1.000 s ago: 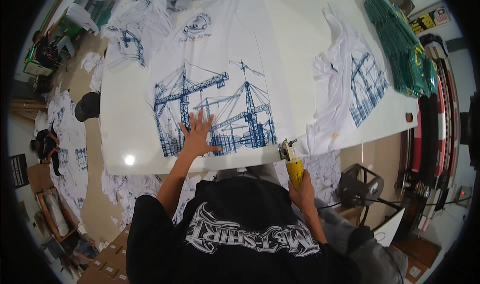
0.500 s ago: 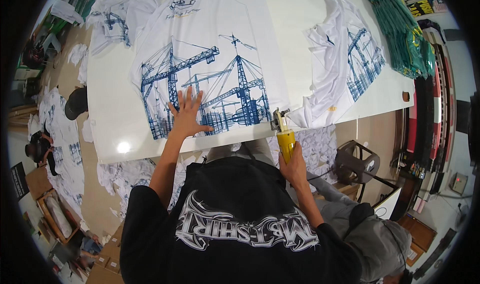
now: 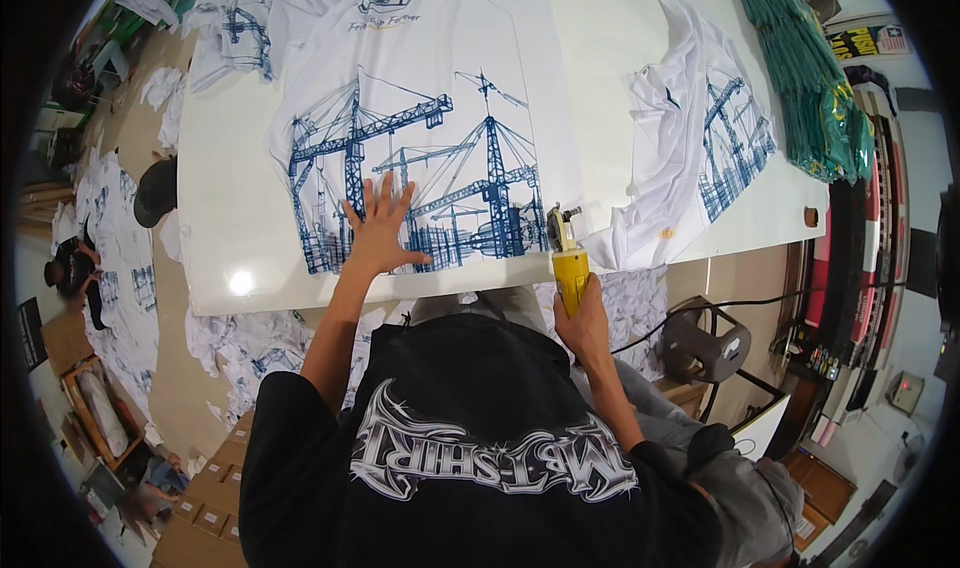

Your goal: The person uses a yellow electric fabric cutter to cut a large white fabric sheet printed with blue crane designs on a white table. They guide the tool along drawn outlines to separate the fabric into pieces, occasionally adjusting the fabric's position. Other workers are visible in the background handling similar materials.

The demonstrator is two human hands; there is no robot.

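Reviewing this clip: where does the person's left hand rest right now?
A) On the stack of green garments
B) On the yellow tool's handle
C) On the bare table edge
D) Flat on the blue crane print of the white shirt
D: the left hand lies spread flat on the white shirt over its blue crane print, while the right hand holds the yellow tool.

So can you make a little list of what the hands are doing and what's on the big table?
left hand: flat, fingers spread, pressing on the white shirt with blue crane print
right hand: gripping the yellow-handled cutting tool
tool position: at the shirt's lower right edge, near the table's front edge
table: white, glossy
right of the shirt: crumpled white printed shirt
far right: stack of green garments
floor, left: scattered white printed shirts
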